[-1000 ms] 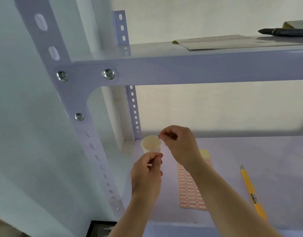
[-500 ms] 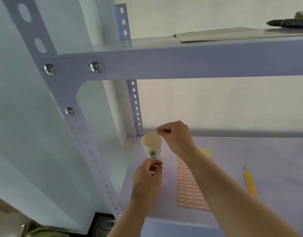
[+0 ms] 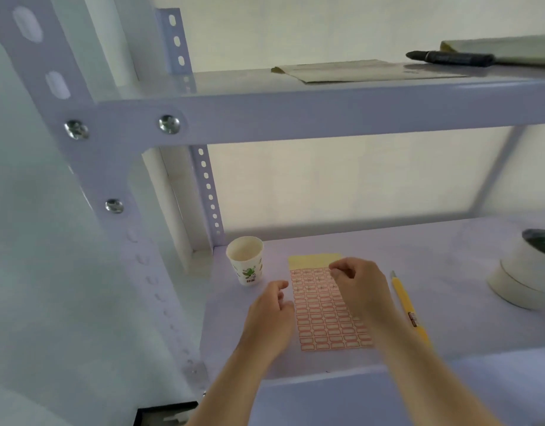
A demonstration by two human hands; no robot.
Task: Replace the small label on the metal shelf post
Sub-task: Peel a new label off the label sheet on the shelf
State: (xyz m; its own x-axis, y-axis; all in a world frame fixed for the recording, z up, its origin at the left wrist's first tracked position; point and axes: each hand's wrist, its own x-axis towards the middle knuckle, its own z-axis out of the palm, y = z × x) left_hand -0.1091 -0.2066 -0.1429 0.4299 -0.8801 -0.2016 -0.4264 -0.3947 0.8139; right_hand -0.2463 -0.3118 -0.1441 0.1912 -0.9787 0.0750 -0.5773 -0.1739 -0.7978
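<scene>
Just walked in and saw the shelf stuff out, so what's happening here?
A person is working at a metal shelf with bare hands. Both hands are over a sheet of small red-bordered labels lying on the lower shelf: the right hand has its fingertips pinched at the sheet's top rows, the left hand hovers at its left edge. A paper cup stands to the left, a yellow utility knife lies to the right.

The shelf post (image 3: 90, 167) and the shelf (image 3: 449, 272) are smooth painted metal with a soft sheen, held by shiny bare-metal bolts (image 3: 169, 123). The cup (image 3: 246, 259) looks like matt paper, the label sheet (image 3: 325, 315) like slightly glossy paper.
</scene>
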